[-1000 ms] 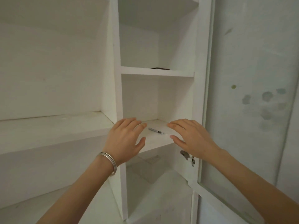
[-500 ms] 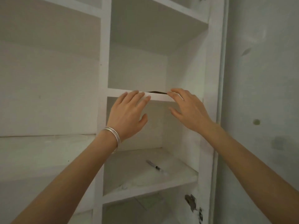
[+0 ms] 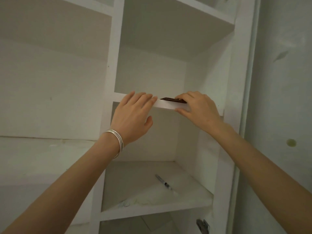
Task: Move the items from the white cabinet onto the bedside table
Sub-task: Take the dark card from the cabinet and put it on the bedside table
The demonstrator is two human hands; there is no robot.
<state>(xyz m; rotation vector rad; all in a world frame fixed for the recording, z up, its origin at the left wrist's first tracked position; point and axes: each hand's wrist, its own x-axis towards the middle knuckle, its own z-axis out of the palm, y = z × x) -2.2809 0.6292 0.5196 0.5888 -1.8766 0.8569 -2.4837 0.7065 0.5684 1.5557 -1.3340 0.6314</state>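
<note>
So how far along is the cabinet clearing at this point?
Done: nothing confirmable; the bedside table is out of view. In hand: the right hand has its fingers on a flat brown item on the upper shelf, grip unclear; the left hand rests on that shelf's edge. Left: carrying that item over, plus the thin pen-like object on the shelf below.
</note>
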